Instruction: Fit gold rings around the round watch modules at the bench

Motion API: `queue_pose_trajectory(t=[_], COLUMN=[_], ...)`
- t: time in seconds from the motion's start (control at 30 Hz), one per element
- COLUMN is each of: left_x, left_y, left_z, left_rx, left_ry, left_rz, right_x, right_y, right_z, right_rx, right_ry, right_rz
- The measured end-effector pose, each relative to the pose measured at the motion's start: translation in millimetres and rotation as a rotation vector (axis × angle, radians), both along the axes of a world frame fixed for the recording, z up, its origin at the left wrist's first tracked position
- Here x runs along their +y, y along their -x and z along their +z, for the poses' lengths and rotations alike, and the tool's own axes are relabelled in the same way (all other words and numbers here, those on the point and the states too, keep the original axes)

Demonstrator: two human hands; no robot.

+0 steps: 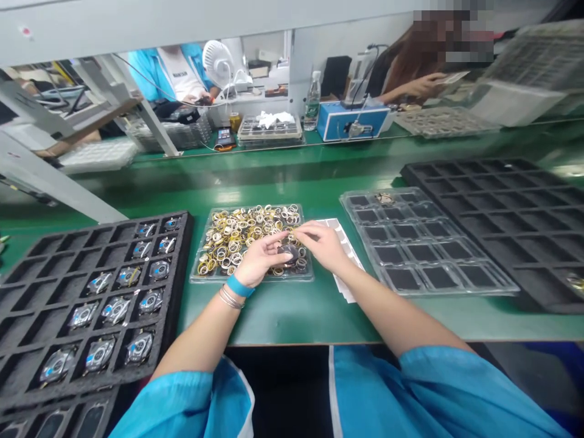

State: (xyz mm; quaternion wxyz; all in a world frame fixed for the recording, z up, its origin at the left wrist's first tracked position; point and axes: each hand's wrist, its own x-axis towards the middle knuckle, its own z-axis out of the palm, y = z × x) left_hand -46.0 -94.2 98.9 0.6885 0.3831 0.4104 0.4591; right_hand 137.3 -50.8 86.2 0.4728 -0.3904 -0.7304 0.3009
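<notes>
My left hand [258, 260] is closed on a dark, round watch case [288, 252], gripped between thumb and fingers. Close beside it, my right hand [323, 244] has its thumb and fingertips pinched together near the left fingertips. Whatever it may hold is too small to make out. Both hands are over a clear plastic tray [201, 277] heaped with white and gold-coloured rings [235, 246]. Just right of this tray, partly under my right forearm, lie white sheets [345, 291] with grey patches.
At left, a black foam tray [182, 267] holds several watch cases [114, 310]. A clear compartment tray [378, 267] and another black foam tray [497, 228] stand at right. Behind are a blue box [351, 125], a bottle [312, 100] and two people across the bench.
</notes>
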Motion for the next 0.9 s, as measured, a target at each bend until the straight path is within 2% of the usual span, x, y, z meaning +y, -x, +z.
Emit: queue_pose_trajectory(t=[0.13,0.2,0.33,0.43,0.53,0.73,0.9], left_x=[0,1,1,0,0,3,5], left_y=[0,-1,-2,-3,-2,2,6], left_z=[-0.3,0.2,1.6,1.6,0.1,-5.1,-5.7], left_rx=[-0.025,-0.038,-0.041,-0.027,-0.01,0.055,0.158], left_ry=[0.031,0.037,0.031,0.023,0.006,-0.037,-0.127], left_rz=[-0.025,-0.018,-0.005,-0.007,0.009,0.035,0.021], right_x=[-5,-6,-3,-2,-4,-5,-5], right_y=[4,5,4,3,3,5,-3], right_z=[0.7,0.6,-1.8,-3.4,-1.6,14.2,25.0], right_rx=[-0.01,0.02,0.071,0.057,0.076,0.346,0.293], right_ry=[-0.07,-0.01,0.204,0.192,0.227,0.537,0.676], right_rz=[-0.047,-0.02,0.074,0.037,0.06,0.227,0.407])
